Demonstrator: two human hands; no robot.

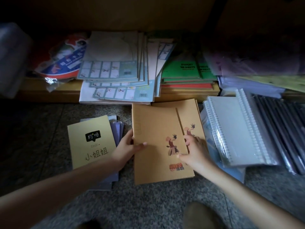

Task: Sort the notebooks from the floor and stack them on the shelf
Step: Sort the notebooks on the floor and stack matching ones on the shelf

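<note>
On floor [148,200], left hand [126,147], right hand [195,153] grip tan notebook [155,128].

A speckled grey stone floor [148,204] carries, at left, a pale yellow notebook with black lettering [90,139] atop purple notebooks [118,131]. In the middle is a stack of brown kraft-paper notebooks [156,129], and at right are plastic-wrapped spiral-bound notebooks with frosted covers [234,129]. Beyond, a low wooden shelf [54,90] bears a red-and-blue wrapped packet [66,60] at left, a sprawling pile of pale blue-and-white notebooks [113,70], and stacked green notebooks [181,70] to their right.

Head view, close, down onto floor [148,204]
</note>
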